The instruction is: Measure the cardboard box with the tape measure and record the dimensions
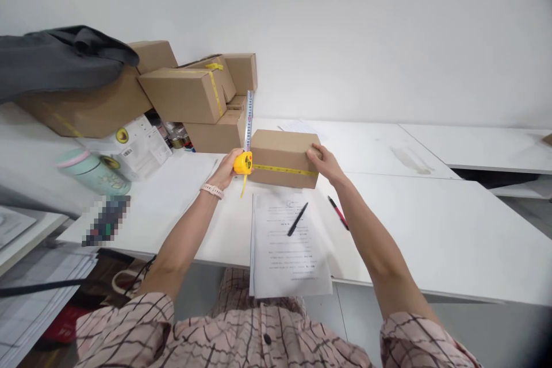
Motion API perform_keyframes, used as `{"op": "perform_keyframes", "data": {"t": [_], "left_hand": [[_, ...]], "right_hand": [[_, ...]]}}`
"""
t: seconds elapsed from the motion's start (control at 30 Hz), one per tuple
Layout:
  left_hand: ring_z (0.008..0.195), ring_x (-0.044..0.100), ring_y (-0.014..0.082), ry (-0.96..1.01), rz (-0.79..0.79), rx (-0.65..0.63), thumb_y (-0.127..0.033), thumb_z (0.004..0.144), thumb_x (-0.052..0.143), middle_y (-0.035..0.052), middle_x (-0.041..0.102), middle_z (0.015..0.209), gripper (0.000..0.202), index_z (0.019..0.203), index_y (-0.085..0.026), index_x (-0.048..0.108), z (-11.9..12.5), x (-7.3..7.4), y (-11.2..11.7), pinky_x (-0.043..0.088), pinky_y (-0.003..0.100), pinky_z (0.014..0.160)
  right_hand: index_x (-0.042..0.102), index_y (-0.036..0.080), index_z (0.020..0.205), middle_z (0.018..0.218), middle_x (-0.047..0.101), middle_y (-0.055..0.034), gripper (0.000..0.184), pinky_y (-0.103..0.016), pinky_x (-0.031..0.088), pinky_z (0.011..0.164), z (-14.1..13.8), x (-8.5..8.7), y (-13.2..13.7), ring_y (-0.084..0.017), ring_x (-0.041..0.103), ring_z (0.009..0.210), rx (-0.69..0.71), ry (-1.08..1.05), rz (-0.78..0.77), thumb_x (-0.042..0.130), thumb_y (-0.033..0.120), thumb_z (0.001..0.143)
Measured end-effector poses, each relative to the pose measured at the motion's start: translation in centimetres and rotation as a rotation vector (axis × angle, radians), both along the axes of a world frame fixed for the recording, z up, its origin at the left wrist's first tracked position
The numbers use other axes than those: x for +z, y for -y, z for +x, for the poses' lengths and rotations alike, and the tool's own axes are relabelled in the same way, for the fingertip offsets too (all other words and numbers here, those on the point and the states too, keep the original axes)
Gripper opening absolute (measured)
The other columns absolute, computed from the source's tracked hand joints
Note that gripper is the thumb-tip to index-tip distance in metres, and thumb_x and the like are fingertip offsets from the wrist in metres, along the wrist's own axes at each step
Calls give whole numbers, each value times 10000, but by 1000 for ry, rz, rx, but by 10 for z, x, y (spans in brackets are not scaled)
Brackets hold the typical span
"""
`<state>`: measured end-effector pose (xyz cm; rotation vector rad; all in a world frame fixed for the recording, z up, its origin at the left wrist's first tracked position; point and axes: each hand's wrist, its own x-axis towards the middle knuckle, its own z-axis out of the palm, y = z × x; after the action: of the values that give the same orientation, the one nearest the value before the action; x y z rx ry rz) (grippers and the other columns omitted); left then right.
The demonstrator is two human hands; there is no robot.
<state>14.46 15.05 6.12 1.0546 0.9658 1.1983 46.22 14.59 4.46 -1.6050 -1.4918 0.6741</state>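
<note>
Tape measure (242, 163) is gripped in the left hand (227, 168), fingers closed round it, right at the left end of the box (284, 150). That's set on the desk (388, 224), yellow strip (287, 170) along its near side, right end held in the right hand's (330, 165) curled fingers. Blade's (249, 121) stretched out, stacked boxes (185, 95) just beyond.

Tape measure (243, 163) super yellow, blade (249, 121) whitish with dark markings. Box (283, 152) plain brown, yellow strip (284, 170) across it. Tabletop (397, 224) white. One black pen (298, 219), one red-and-black pen (338, 213). Bottle (97, 172) minty green, pinkish lid (71, 158). Shirt (241, 342) dusty pink, dark grid checks. Wristband (212, 190) pale pink.
</note>
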Motion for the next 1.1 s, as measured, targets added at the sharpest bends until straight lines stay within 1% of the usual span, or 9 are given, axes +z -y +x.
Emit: {"op": "perform_keyframes", "data": {"t": [0.17,0.27,0.33,0.4,0.5,0.6,0.67,0.83,1.1], "left_hand": [[585,712,208,1,18,27,-384,824,632,53,697,843,286,971,-140,616,0,34,0,610,359,585],[564,703,204,-10,-21,44,-375,840,611,55,690,819,267,948,-132,611,2,41,-2,607,364,580],[548,687,178,-25,-13,94,-379,834,625,40,681,796,261,940,-142,602,4,40,2,599,333,576],[546,669,151,-38,45,148,-391,818,653,16,669,786,268,948,-164,593,10,36,17,585,295,568],[588,661,140,-19,136,163,-414,805,671,0,657,798,279,943,-190,579,24,23,59,563,263,559],[666,673,156,-2,63,27,-432,794,672,9,665,838,296,953,-198,583,47,5,105,561,267,592],[652,667,162,7,-28,-60,-440,776,678,6,654,822,305,939,-202,578,62,-8,123,564,287,590],[644,649,158,24,-121,-144,-431,771,690,1,617,804,284,871,-196,565,83,-26,123,586,316,600],[691,604,143,37,-162,-154,-420,747,731,22,592,822,291,822,-175,592,82,-27,115,600,307,603]], "right_hand": [[677,231,1172,1209,693,-110,517,-397,453,925,3,50,-25,-287,622,1076,-102,314,-66,470,627,912],[693,207,1075,1140,704,-126,492,-398,448,882,-6,59,-38,-296,616,1039,-143,418,-130,419,595,947],[690,202,1050,1187,680,-133,429,-395,441,881,-17,57,-46,-306,580,1098,-167,472,-69,387,498,980],[683,198,1034,1215,662,-140,378,-393,426,901,-29,52,-51,-307,545,1145,-165,522,24,345,365,997],[662,194,1044,1190,665,-150,396,-419,384,956,-45,45,-54,-306,517,1166,-137,561,110,273,249,995],[647,181,1061,1200,659,-163,423,-458,340,983,-53,39,-52,-317,485,1182,-186,571,131,232,224,993],[643,164,1078,1212,652,-175,430,-472,321,985,-56,37,-51,-322,478,1181,-236,577,125,226,221,992],[672,146,1055,1214,660,-177,567,-485,290,1012,-60,38,-47,-322,482,1188,-281,549,134,164,395,1028],[706,156,999,1176,673,-177,701,-511,284,1023,-61,38,-51,-331,488,1183,-295,508,125,145,578,993]]}}
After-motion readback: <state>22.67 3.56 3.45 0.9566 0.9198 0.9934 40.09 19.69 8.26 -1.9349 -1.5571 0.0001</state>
